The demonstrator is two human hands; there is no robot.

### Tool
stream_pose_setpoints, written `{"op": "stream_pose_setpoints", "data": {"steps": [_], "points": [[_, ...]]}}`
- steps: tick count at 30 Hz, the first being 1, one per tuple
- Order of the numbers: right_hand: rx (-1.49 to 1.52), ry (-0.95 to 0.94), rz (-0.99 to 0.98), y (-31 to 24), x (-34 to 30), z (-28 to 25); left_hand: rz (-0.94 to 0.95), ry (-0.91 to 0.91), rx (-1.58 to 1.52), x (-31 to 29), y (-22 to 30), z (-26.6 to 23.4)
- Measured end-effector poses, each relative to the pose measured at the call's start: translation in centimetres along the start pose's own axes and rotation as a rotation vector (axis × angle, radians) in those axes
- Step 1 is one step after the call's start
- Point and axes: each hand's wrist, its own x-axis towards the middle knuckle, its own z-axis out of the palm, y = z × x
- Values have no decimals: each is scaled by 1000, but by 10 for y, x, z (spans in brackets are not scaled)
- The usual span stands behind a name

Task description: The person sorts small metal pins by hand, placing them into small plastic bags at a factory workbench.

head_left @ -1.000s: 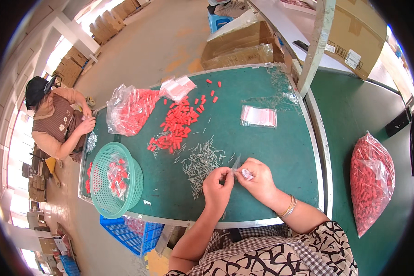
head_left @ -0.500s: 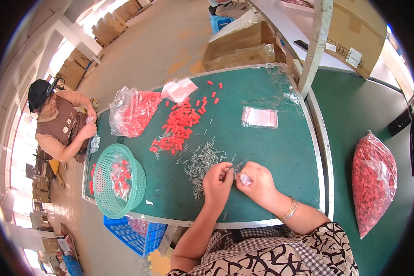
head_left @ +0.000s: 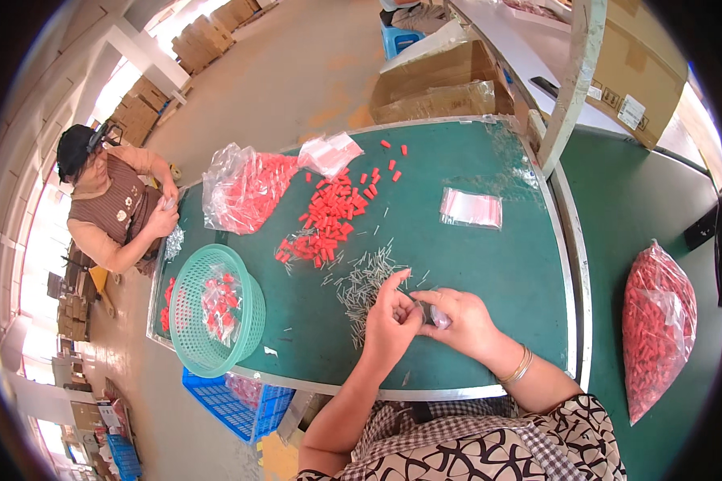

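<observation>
Right hand pinching a small plastic bag beside heaped metal pins; left hand curled alongside, grip unclear; bagged red plugs in the perforated basket; many loose plugs left.

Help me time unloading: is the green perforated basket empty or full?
Neither, it is partly filled: the green perforated basket holds clear-bagged red pieces, with bare perforated plastic showing around them.
</observation>
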Motion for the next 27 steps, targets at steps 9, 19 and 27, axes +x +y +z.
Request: {"op": "stream_pose_setpoints", "data": {"steps": [9,19,27], "points": [[-4,13,-20,-1,2,5,-55,18,-65,1,-6,1],[137,5,142,5,2,-2,-75,-80,-192,14,-10,-28],[145,4,133,2,1,-4,163,176,842,91,-37,-68]]}}
